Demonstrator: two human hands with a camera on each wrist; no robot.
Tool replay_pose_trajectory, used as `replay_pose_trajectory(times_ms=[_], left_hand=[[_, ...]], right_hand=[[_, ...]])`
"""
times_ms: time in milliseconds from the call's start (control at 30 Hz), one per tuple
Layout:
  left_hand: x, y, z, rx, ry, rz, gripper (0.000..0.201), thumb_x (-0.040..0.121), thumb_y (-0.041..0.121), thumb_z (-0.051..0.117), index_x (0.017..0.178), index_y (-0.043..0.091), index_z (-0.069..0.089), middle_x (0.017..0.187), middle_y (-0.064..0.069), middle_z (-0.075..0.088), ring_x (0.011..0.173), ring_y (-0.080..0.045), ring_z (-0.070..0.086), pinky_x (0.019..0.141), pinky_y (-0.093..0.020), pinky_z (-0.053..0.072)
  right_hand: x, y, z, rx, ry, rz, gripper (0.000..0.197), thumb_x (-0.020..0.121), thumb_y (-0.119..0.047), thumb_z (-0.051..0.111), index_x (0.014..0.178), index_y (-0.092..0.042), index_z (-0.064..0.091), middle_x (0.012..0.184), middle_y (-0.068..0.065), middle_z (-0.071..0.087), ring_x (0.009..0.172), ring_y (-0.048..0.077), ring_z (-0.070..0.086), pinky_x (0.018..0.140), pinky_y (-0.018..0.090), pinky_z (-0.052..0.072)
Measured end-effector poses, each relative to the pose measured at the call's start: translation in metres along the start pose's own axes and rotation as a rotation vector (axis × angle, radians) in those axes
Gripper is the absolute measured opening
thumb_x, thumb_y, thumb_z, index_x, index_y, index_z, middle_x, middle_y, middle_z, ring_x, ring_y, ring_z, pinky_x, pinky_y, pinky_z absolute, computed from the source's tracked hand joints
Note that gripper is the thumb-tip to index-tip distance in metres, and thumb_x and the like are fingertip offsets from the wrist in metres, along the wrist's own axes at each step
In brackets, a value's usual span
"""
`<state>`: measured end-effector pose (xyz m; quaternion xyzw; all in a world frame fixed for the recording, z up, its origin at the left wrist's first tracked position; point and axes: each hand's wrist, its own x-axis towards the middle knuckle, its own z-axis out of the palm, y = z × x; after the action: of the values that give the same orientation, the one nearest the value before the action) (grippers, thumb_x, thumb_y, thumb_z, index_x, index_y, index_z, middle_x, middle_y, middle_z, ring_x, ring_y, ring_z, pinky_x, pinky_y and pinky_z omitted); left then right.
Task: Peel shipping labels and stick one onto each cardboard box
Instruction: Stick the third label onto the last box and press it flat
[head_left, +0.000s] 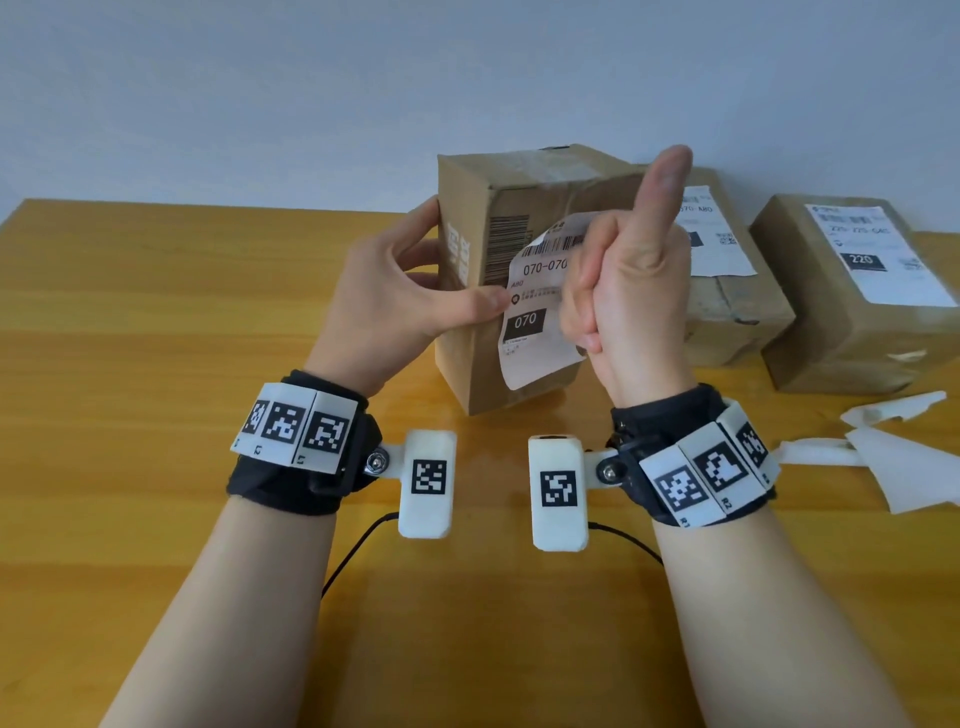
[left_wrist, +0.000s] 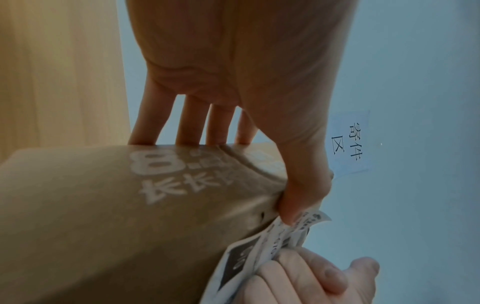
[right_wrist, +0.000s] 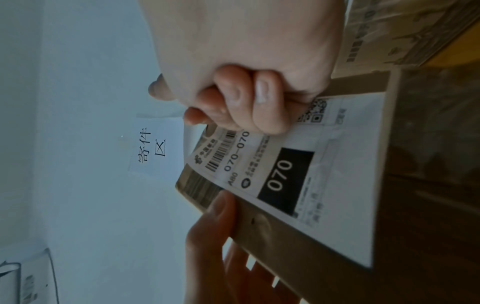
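Observation:
A brown cardboard box (head_left: 467, 364) stands upright on the wooden table (head_left: 156, 338) in the middle of the head view. My left hand (head_left: 410, 291) grips its left side, the fingers (left_wrist: 187, 123) straight on the far face and the thumb (right_wrist: 215, 214) pressing the left edge of a white label (head_left: 535, 306) printed "070" against the front face. The label's lower part lies on the box (right_wrist: 285, 263); its upper part curls away. My right hand (head_left: 628, 291) holds the label (right_wrist: 324, 174) at its right side with curled fingers (right_wrist: 249, 102), thumb pointing up.
Two more cardboard boxes lie at the right, one (head_left: 737, 312) behind my right hand and one (head_left: 852, 343) at the far right, each with a white label on top. Crumpled white backing paper (head_left: 893, 457) lies near the right edge. A paper sign (left_wrist: 348, 144) hangs on the wall.

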<state>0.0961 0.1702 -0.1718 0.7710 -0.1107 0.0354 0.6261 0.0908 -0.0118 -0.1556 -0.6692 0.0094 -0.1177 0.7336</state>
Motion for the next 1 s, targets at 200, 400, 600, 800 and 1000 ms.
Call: replay_pose_trajectory(times_ms=[200, 400, 600, 800, 1000], left_hand=[[-0.001, 0.000, 0.000, -0.028, -0.047, -0.014, 0.088, 0.066, 0.036, 0.091, 0.148, 0.023, 0.059, 0.115, 0.001, 0.080, 0.100, -0.025, 0.079, 0.088, -0.049, 0.065], [-0.002, 0.004, -0.010, 0.022, -0.043, 0.010, 0.094, 0.067, 0.040, 0.091, 0.153, 0.027, 0.054, 0.119, 0.006, 0.078, 0.107, -0.017, 0.076, 0.091, -0.041, 0.064], [-0.002, 0.012, -0.022, -0.053, 0.016, -0.019, 0.078, 0.069, 0.040, 0.088, 0.142, 0.037, 0.060, 0.117, 0.003, 0.080, 0.107, -0.023, 0.078, 0.095, -0.050, 0.062], [-0.002, 0.015, -0.024, -0.104, 0.072, -0.066, 0.072, 0.080, 0.034, 0.084, 0.148, 0.032, 0.058, 0.113, 0.002, 0.081, 0.105, -0.016, 0.078, 0.080, -0.034, 0.065], [-0.003, 0.017, -0.019, -0.148, 0.034, -0.101, 0.072, 0.086, 0.033, 0.074, 0.155, 0.025, 0.053, 0.116, 0.006, 0.081, 0.104, -0.014, 0.078, 0.075, -0.027, 0.062]], right_hand=[[0.004, -0.004, -0.006, 0.193, 0.067, -0.078, 0.078, 0.097, -0.067, 0.019, 0.046, -0.014, 0.042, 0.046, 0.015, 0.035, 0.030, 0.026, 0.036, 0.041, 0.021, 0.029], [0.005, -0.008, -0.007, 0.229, 0.205, -0.135, 0.080, 0.109, -0.054, 0.019, 0.042, -0.015, 0.040, 0.041, 0.010, 0.033, 0.034, 0.025, 0.034, 0.044, 0.024, 0.028], [0.014, -0.006, -0.013, 0.060, 0.215, -0.141, 0.063, 0.109, -0.052, 0.034, 0.054, -0.024, 0.050, 0.055, 0.003, 0.043, 0.051, 0.022, 0.041, 0.053, 0.033, 0.034], [0.019, 0.007, -0.012, -0.308, -0.108, -0.061, 0.102, 0.068, -0.067, 0.087, 0.149, -0.038, 0.033, 0.139, -0.002, 0.056, 0.118, 0.014, 0.067, 0.089, 0.042, 0.063], [0.014, 0.010, -0.009, -0.290, -0.269, -0.160, 0.124, 0.067, -0.027, 0.093, 0.159, -0.011, 0.012, 0.139, -0.008, 0.055, 0.129, -0.005, 0.055, 0.106, 0.028, 0.053]])
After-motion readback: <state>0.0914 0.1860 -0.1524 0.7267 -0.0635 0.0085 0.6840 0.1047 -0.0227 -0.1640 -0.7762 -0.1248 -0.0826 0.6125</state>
